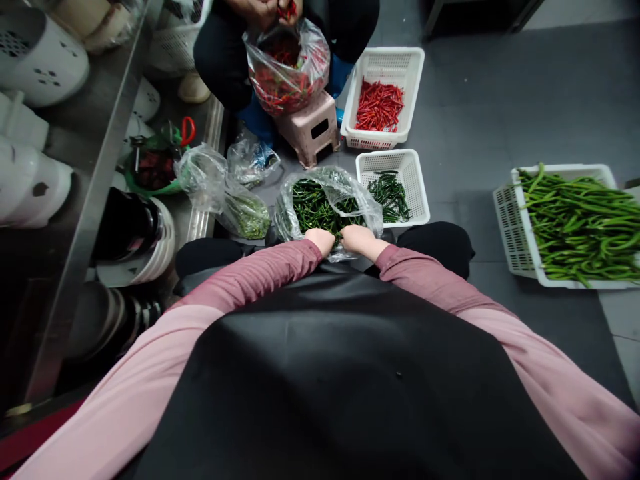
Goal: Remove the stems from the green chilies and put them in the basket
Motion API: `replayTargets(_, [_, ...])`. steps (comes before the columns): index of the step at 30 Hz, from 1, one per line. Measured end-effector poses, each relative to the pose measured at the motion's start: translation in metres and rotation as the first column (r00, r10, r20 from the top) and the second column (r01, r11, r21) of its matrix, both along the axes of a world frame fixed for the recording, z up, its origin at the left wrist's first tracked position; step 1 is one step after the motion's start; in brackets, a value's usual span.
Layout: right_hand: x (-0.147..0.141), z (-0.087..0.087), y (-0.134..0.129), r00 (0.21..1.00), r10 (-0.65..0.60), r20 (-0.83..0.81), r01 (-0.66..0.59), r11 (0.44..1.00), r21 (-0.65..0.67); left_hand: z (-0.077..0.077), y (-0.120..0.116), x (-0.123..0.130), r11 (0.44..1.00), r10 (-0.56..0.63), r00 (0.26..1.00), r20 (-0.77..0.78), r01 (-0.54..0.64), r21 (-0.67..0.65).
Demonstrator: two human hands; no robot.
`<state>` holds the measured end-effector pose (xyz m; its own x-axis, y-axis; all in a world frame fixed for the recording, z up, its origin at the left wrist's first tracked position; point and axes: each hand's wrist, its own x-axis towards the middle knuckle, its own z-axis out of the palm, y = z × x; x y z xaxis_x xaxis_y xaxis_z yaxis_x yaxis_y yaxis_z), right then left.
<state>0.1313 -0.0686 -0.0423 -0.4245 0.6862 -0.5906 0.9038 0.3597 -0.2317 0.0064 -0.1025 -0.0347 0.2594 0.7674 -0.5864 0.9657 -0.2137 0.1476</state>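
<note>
A clear plastic bag (373, 203) full of thin green chilies (313, 203) stands open between my knees. At its near rim my left hand (321, 241) is closed, its fingertips pinched on a green chili. Close by on the right, my right hand (358, 239) is also closed at the same chili, and the two hands nearly meet. Much of the chili is hidden by my fingers. Just beyond my right hand sits a small white basket (417, 180) with some green chilies (390, 195) in it.
Opposite me, a person's hands (275, 10) work over a bag of red chilies (287, 83) on a stool (313, 127). A white basket (417, 73) holds red chilies. Long green beans fill a basket (515, 233) at right. A metal shelf (100, 167) runs along the left.
</note>
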Motion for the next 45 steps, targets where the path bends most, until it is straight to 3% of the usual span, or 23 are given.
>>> replayTargets(3, [0.01,0.007,0.01,0.982,-0.099,-0.16,0.1,0.995,-0.002,0.005,-0.004,-0.017,0.989,0.106,0.994,-0.035,-0.102,0.104])
replayTargets(5, [0.014,0.012,0.011,0.929,-0.139,-0.342,0.114,0.989,-0.094,0.012,-0.007,-0.034,0.944,0.268,0.951,0.154,-0.291,0.155])
replayTargets(6, [0.014,0.014,0.01,0.882,-0.176,-0.438,0.121,0.981,-0.151,0.017,-0.007,-0.041,0.903,0.362,0.889,0.281,-0.409,0.13])
replayTargets(8, [0.012,0.018,0.005,0.763,-0.274,-0.585,0.14,0.954,-0.265,0.025,-0.007,-0.049,0.802,0.52,0.68,0.517,-0.596,-0.022])
replayTargets(10, [0.007,0.02,-0.001,0.669,-0.355,-0.653,0.127,0.92,-0.37,0.031,-0.004,-0.049,0.72,0.595,0.459,0.66,-0.669,-0.184])
replayTargets(12, [0.002,0.023,-0.004,0.629,-0.392,-0.671,0.087,0.893,-0.441,0.034,-0.001,-0.043,0.689,0.598,0.357,0.718,-0.687,-0.232])
replayTargets(13, [0.0,0.025,-0.006,0.627,-0.395,-0.671,0.083,0.891,-0.446,0.034,0.002,-0.039,0.695,0.576,0.372,0.728,-0.692,-0.196])
replayTargets(14, [-0.001,0.027,-0.006,0.635,-0.387,-0.668,0.096,0.898,-0.429,0.034,0.004,-0.036,0.714,0.535,0.433,0.725,-0.691,-0.115])
replayTargets(16, [-0.002,0.029,-0.006,0.666,-0.371,-0.648,0.148,0.916,-0.372,0.032,0.008,-0.031,0.767,0.398,0.645,0.652,-0.624,0.148])
replayTargets(18, [-0.001,0.029,-0.006,0.685,-0.4,-0.609,0.204,0.908,-0.367,0.03,0.011,-0.031,0.814,0.23,0.856,0.463,-0.43,0.391])
replayTargets(19, [0.0,0.027,-0.004,0.69,-0.433,-0.581,0.235,0.892,-0.386,0.029,0.011,-0.033,0.831,0.161,0.922,0.352,-0.319,0.455])
replayTargets(21, [0.004,0.023,-0.001,0.708,-0.479,-0.518,0.302,0.87,-0.39,0.032,0.006,-0.04,0.862,0.055,0.981,0.187,-0.141,0.487])
replayTargets(24, [0.008,0.019,0.004,0.776,-0.393,-0.494,0.316,0.919,-0.236,0.041,-0.013,-0.059,0.892,-0.118,0.988,0.101,0.061,0.448])
replayTargets(28, [-0.006,0.018,-0.003,0.871,-0.088,-0.484,0.075,0.996,-0.046,0.056,-0.051,-0.094,0.897,-0.344,0.937,0.063,0.309,0.317])
replayTargets(31, [-0.029,0.014,-0.015,0.913,0.067,-0.403,-0.095,0.994,-0.052,0.063,-0.071,-0.111,0.905,-0.359,0.933,0.021,0.342,0.254])
replayTargets(36, [-0.053,0.007,-0.026,0.937,0.097,-0.335,-0.156,0.975,-0.155,0.066,-0.08,-0.119,0.881,-0.414,0.91,0.003,0.4,0.253])
replayTargets(40, [-0.052,0.004,-0.026,0.937,0.158,-0.312,-0.204,0.972,-0.12,0.059,-0.08,-0.13,0.926,-0.254,0.963,-0.088,0.268,0.265])
replayTargets(43, [-0.048,0.003,-0.028,0.945,0.175,-0.275,-0.156,0.984,0.089,0.051,-0.075,-0.137,0.971,-0.037,0.981,-0.191,0.081,0.225])
replayTargets(45, [-0.044,0.003,-0.033,0.938,0.216,-0.27,-0.157,0.962,0.223,0.043,-0.068,-0.137,0.982,0.098,0.968,-0.232,-0.057,0.179])
